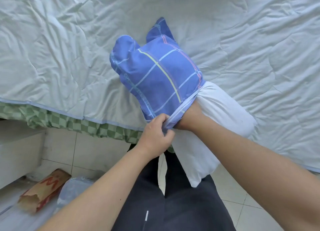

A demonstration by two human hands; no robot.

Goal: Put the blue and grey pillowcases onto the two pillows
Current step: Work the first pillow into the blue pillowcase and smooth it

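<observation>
Our left hand (156,133) sits just below the middle of the frame, its fingers (161,119) curled tight round the bunched hem of the blue pillowcase (155,78), pinching the fabric at the opening. Our right hand (187,116) goes into that same opening beside it; only the wrist and the heel of the hand show, so we cannot tell how its fingers lie inside the cloth.

The blue pillowcase, checked with pale and yellow lines, covers the far end of the white pillow (216,120) and bulges at the centre of the frame, with one loose corner pointing toward the top. The bare part of the pillow runs from the hem down toward the lower right, its near end hanging over the edge of the bed and against our dark trousers (173,204).

Pillow and case lie on the bed (69,40), which fills the upper part of the frame under a crumpled pale quilt with a light blue border. A green checked sheet (60,120) shows under the quilt's edge at mid left.

In the lower left, on the tiled floor (90,154), lies a brown paper bag (43,191) with red print, and just beside it a bundle of pale bluish-grey patterned fabric (74,189). A white piece of furniture (19,153) stands at the left edge.
</observation>
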